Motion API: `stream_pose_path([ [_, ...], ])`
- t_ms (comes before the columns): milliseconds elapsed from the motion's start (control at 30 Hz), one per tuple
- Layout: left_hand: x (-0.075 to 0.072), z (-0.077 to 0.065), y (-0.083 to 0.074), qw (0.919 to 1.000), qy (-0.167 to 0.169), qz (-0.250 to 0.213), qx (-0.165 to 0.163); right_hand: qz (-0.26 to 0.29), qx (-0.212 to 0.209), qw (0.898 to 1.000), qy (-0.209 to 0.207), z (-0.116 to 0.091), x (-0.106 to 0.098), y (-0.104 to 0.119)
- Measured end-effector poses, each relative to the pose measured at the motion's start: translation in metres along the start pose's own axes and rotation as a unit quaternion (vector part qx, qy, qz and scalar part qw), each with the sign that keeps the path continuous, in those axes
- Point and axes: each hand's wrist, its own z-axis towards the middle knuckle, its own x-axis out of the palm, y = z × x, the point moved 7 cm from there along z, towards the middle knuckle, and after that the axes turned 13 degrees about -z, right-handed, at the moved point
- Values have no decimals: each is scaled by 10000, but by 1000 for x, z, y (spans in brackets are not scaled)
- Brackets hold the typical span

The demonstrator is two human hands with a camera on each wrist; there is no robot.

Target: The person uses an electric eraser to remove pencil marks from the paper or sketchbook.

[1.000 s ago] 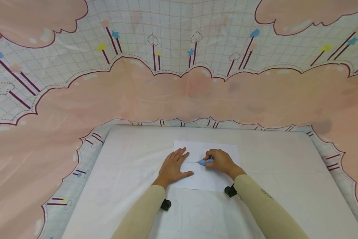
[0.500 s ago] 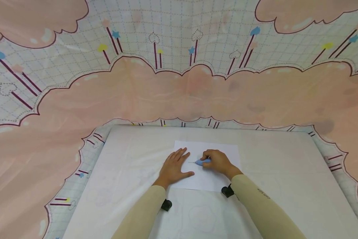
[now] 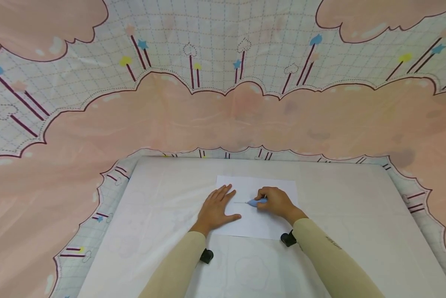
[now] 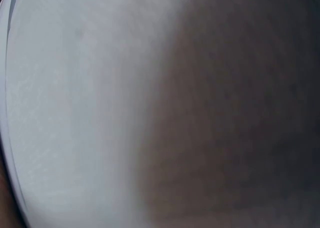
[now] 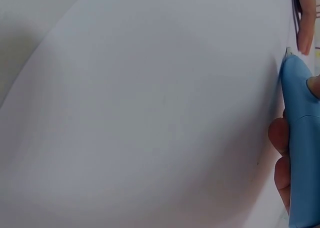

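A white sheet of paper lies on the table, with a thin, faint line across its middle. My left hand rests flat over the paper's left part, fingers spread and thumb pointing right. In my right hand I grip a thick blue pen, its narrow tip at the line's right end. Close up in the right wrist view, the blue pen has a smooth, fat barrel and a small metallic tip, with fingers curled round it. The left wrist view is mostly blurred and dark.
The table has a white cover. Behind and around it hangs a pink and white patterned cloth. A small black device sits at my left wrist, and another black device at my right.
My right hand slid the pen slightly left along the line, then back right to a little past where it was one second ago. My left hand has stayed in place.
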Motion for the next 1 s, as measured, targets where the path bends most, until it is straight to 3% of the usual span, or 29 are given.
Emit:
stream_pose_path([
  [1000,-2,-2,0,9999,-72,-67,97,24,-351,9994,-66,9,5,22],
])
